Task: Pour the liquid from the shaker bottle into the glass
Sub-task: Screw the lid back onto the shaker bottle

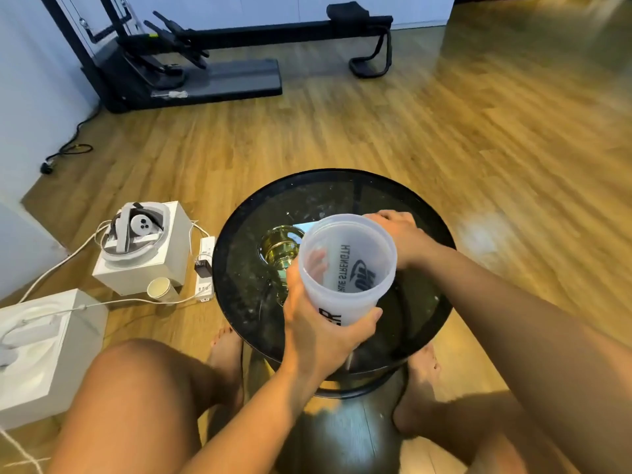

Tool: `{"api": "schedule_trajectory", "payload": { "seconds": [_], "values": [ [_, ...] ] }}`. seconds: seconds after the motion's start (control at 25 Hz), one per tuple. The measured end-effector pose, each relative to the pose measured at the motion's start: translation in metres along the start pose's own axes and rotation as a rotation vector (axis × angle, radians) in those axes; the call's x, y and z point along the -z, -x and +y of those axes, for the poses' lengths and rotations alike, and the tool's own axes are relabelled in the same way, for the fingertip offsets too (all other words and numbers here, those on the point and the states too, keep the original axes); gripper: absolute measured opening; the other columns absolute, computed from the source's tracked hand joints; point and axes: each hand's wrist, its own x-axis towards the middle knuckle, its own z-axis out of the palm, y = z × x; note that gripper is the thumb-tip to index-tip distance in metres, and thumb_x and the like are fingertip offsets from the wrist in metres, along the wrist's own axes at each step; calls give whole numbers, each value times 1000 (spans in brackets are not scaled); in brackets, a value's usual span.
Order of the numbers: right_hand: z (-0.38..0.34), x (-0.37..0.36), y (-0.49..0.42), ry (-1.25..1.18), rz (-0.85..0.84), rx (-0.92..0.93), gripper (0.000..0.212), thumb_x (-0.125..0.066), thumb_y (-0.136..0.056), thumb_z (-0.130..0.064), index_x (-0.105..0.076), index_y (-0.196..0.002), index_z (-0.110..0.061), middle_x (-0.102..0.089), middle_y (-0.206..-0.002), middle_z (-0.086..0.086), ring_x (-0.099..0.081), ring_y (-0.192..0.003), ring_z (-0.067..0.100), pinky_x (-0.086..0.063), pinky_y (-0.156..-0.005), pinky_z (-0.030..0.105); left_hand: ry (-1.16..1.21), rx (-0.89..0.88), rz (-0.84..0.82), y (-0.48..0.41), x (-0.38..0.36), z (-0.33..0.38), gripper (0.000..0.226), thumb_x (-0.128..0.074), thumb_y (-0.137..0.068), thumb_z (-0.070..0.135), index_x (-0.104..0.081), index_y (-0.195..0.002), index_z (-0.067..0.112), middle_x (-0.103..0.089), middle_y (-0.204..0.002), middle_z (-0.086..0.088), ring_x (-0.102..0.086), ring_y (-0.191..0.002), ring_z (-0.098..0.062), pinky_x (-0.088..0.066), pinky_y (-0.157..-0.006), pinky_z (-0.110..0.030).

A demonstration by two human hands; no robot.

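My left hand (318,323) grips a translucent white shaker bottle (345,265) with black lettering, held above the round black table (427,302). The bottle has no lid; its open mouth faces me, and I see no liquid inside. A clear glass (278,249) stands on the table just left of and behind the bottle, partly hidden by it. My right hand (402,236) lies palm down on the table behind the bottle's right side. Its fingertips are hidden, so whether it holds anything is unclear.
A flat pale object (302,224) peeks out behind the bottle rim. On the wooden floor to the left stand two white boxes (143,251) (44,347), cables, a power strip (205,268) and a paper cup (160,289). Exercise equipment (219,53) stands at the back. My knees and feet flank the table.
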Motion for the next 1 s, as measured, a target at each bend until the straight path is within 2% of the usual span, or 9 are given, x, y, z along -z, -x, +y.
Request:
{"api": "schedule_trajectory", "payload": {
  "seconds": [0.08,0.2,0.28,0.36,0.48,0.6,0.72,0.84,1.0],
  "values": [
    [-7,-7,-15,42,-95,-47,74,-68,-75,-49,-33,-140,-39,-30,-152,7,-22,-140,33,-36,-104,57,13,-2,0,-3,-2,-3,106,-100,-54,21,-40,-142,17,-55,-135,0,-53,-131,-22,-48,-98,-19],
    [-6,-4,-15,72,-74,-118,39,-63,-75,-50,-37,-105,-49,-46,-131,11,-51,-114,31,-48,-77,41,12,-10,-2,-8,-7,-1,105,-96,-55,33,-39,-141,21,-55,-134,7,-54,-129,-15,-48,-98,-17],
    [5,8,-3,-73,-40,-131,71,-58,-55,-68,-38,-121,-52,-43,-130,11,-58,-103,30,-46,-72,34,18,17,-23,-12,-14,0,104,-93,-55,40,-37,-141,25,-54,-133,14,-54,-128,-8,-45,-95,-11],
    [18,28,14,-418,116,-223,99,-63,-45,-75,-40,-135,-41,-45,-134,9,-57,-110,29,-48,-81,37,21,63,-36,-17,-22,3,104,-91,-53,46,-36,-139,31,-52,-131,23,-52,-125,0,-42,-92,-7],
    [31,60,42,-1000,336,-345,74,-77,-58,-66,-53,-116,-27,-61,-121,7,-65,-95,21,-57,-80,45,5,103,-62,-24,-33,6,103,-88,-50,52,-31,-134,39,-47,-125,32,-49,-119,11,-41,-87,-5],
    [32,83,66,-1354,242,-295,92,-80,-56,-65,-49,-129,-18,-61,-126,11,-67,-104,26,-57,-81,51,-26,106,-82,-27,-33,10,103,-85,-49,57,-28,-133,39,-43,-120,34,-44,-114,19,-40,-80,-2],
    [7,94,86,-1450,242,-184,105,-84,-51,-63,-45,-133,-11,-61,-128,13,-68,-106,30,-55,-86,57,-47,92,-89,-27,-31,15,97,-85,-50,55,-28,-128,45,-44,-118,32,-44,-112,21,-41,-75,3],
    [-27,88,99,-1500,423,-95,81,-85,-58,-51,-39,-114,-15,-61,-115,8,-71,-94,20,-57,-80,55,-61,86,-105,-26,-28,17,93,-92,-55,45,-26,-121,51,-47,-116,28,-49,-109,15,-48,-73,-4],
    [-54,66,112,-1175,585,-25,81,-84,-47,-56,-37,-104,-23,-52,-107,5,-56,-90,19,-51,-77,38,-39,167,-112,-28,-24,20,89,-90,-49,48,-31,-116,52,-54,-114,21,-57,-104,2,-55,-79,-25]
  ]
}}
